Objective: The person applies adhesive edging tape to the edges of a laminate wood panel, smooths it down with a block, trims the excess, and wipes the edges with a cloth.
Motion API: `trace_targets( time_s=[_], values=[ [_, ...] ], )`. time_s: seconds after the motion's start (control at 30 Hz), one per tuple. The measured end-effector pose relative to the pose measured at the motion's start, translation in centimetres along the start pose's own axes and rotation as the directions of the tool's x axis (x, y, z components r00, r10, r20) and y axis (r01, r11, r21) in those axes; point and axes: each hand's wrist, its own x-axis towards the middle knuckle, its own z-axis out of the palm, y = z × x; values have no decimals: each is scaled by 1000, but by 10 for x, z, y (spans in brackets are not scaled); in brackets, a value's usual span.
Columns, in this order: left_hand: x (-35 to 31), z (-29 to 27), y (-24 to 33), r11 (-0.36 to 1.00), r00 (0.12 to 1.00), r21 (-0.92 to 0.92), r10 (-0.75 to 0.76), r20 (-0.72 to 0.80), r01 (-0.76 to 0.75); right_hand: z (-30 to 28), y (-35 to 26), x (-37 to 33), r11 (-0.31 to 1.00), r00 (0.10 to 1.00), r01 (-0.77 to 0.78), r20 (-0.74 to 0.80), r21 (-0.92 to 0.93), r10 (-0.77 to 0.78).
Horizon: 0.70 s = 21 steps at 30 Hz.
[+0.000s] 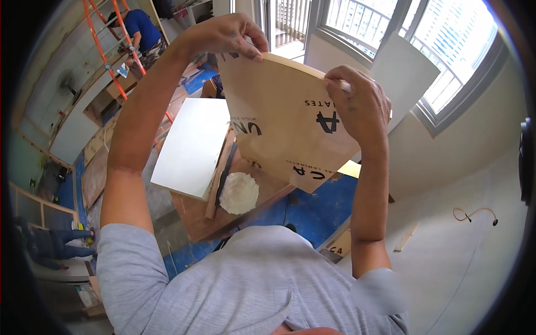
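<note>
Between my raised hands hangs a tan laminate sheet (pixel 282 106) with dark printing on its face and a pale edge along the top. My left hand (pixel 231 34) pinches that top edge near its left end. Farther right, my right hand (pixel 362 103) grips the same edge, with fingers closed over it. Below the sheet, a white panel (pixel 192 146) lies on a brown wooden work surface (pixel 195 220). Beside the panel are a narrow wooden strip (pixel 219 181) and a round, whitish, crumpled-looking thing (pixel 240 193) whose kind I cannot make out.
An orange ladder (pixel 106 53) stands at the far left, with a person in a blue shirt (pixel 139 30) beside it. Another person (pixel 67 245) is at the left edge. Blue floor covering (pixel 329 209) runs under the work surface. Windows (pixel 363 25) and a pale wall (pixel 446 184) are to the right.
</note>
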Motion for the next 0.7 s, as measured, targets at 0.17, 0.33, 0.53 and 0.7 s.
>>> trace_targets(
  time_s=[0.17, 0.33, 0.53, 0.7],
  values=[
    [-2, 0, 4, 1000, 999, -4, -30, -17, 30, -8, -7, 1, 998, 997, -37, 67, 44, 34],
    [-1, -4, 8, 999, 999, -39, -8, 44, 9, -2, -3, 9, 989, 989, 146, -8, 23, -146],
    [0, -8, 13, 999, 995, -17, -43, 89, 45, 24, -31, 28, 981, 984, 149, 80, 125, -160],
    [-2, -5, 8, 997, 995, -72, -31, 92, 38, 31, -31, 24, 973, 972, 222, 58, 69, -226]
  ],
)
